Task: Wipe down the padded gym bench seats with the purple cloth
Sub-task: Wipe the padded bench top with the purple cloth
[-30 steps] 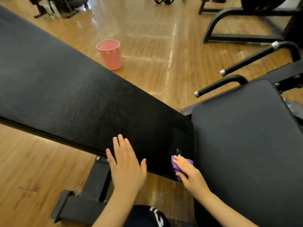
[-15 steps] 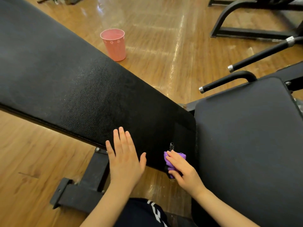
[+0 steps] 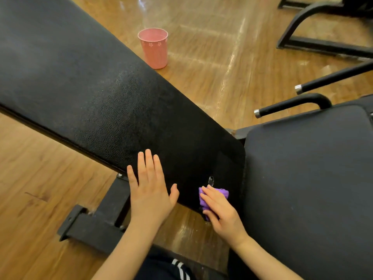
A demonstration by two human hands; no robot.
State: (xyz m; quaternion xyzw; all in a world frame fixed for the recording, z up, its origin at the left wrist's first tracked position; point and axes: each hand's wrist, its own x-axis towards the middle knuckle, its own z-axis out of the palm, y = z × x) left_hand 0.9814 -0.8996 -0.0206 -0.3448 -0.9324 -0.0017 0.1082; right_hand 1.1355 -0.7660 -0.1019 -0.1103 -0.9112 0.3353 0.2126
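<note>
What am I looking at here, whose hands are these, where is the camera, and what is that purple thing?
There is no machine here: a person wears a wide-angle camera on the head, looking forward and down, so you see that person's own two arms. The long black pad is a padded gym bench, and the wider black pad beside it is its seat. The left hand lies flat, fingers straight, on the long pad's near edge. The right hand presses a bunched purple cloth against that pad's lower corner, fingers curled over it, which looks like wiping. A pink cup stands on the wooden floor behind the bench, and black handle bars stick out by the seat.
</note>
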